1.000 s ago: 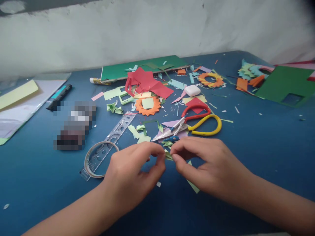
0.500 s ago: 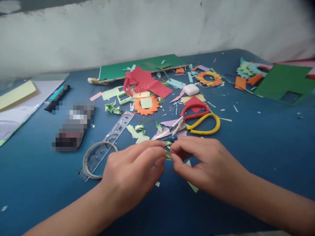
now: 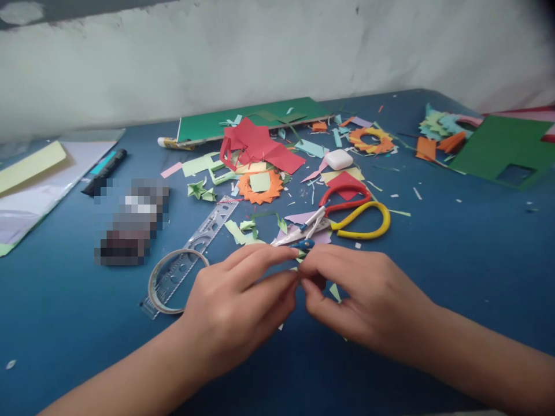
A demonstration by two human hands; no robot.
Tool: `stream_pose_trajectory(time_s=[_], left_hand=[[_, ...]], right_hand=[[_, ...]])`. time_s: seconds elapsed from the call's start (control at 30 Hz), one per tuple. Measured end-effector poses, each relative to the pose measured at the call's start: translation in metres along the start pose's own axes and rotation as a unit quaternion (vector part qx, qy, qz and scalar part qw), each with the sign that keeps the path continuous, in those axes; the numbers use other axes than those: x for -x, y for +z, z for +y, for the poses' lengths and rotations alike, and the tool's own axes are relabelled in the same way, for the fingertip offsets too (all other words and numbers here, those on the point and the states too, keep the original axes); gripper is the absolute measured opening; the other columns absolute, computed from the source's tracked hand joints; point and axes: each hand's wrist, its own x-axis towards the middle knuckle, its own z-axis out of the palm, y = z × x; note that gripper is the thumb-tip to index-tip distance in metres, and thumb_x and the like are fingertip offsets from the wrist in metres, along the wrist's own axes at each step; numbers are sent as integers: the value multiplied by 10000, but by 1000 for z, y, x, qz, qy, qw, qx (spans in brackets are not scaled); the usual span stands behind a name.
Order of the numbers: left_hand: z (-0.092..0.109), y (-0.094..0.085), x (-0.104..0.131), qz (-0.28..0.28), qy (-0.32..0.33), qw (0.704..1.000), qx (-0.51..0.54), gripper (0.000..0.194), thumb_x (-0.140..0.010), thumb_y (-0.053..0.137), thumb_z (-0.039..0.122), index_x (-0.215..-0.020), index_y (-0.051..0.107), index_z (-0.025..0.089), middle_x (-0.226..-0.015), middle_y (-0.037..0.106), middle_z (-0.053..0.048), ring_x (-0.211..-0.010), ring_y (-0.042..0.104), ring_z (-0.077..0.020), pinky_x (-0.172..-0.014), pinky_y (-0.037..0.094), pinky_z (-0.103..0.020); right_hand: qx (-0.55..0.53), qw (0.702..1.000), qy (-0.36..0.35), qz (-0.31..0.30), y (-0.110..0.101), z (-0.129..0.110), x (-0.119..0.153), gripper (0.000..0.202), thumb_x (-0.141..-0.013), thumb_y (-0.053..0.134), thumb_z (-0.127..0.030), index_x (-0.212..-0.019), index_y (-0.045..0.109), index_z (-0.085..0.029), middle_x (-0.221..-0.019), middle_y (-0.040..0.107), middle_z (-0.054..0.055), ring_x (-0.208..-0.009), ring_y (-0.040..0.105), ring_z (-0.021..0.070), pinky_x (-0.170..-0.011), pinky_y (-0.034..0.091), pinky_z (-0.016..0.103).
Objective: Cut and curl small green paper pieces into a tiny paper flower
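My left hand (image 3: 247,297) and my right hand (image 3: 353,289) meet fingertip to fingertip over the blue table. Both are closed in a pinch around a small piece of folded light green paper (image 3: 300,255), most of it hidden by the fingers. Just beyond the fingertips lie scissors (image 3: 362,222) with one red and one yellow handle loop, and a blue-and-white compass-like tool (image 3: 310,231) rests over the blades. Light green paper scraps (image 3: 245,231) are spread past my left hand. Under my right hand another green strip (image 3: 335,293) shows in part.
Left of my hands a roll of tape (image 3: 154,289) rests on a clear ruler (image 3: 208,228). Farther back are orange paper rings (image 3: 260,186), red paper (image 3: 251,147), a white eraser (image 3: 338,159) and a green board (image 3: 255,118). Green card (image 3: 503,147) lies at the right.
My left fingers have moved right and closed in on the right fingertips, covering more of the green paper. The whole view has shifted slightly; the table items stay put.
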Motion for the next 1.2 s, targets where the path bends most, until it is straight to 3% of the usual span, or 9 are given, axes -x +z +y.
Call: stream_pose_trajectory(time_s=[0.27,0.63,1.0,1.2], left_hand=[[-3,-1,0,-16,4,999,37,78,-811,637,126,-881,667,141,-969,694,-75,-871,649,-156,-791,547,-249],[0,-3,-3,-18,-21,998,61,63,-829,603,133,-844,661,154,-977,697,-84,-867,673,-158,-777,561,-254],[6,-1,-4,18,-71,996,54,70,-778,614,110,-777,656,167,-999,692,-101,-901,685,-193,-754,588,-276],[6,0,-4,33,-67,995,61,70,-765,632,102,-787,676,152,-983,699,-113,-880,692,-192,-726,602,-260]], right_hand=[[-42,998,-10,-40,-6,3,1,169,-808,435,-81,-722,569,-139,-638,559,0,-572,518,106,-544,398,220],[-49,998,-3,-36,-5,1,0,158,-806,441,-85,-716,546,-160,-627,554,-12,-559,509,102,-529,390,213],[-60,998,3,-19,-4,-1,0,144,-800,458,-81,-725,551,-161,-638,567,-11,-577,532,100,-541,392,200],[-53,998,8,-12,-3,-3,-1,153,-803,452,-80,-708,535,-169,-624,545,-19,-562,513,98,-532,382,201]])
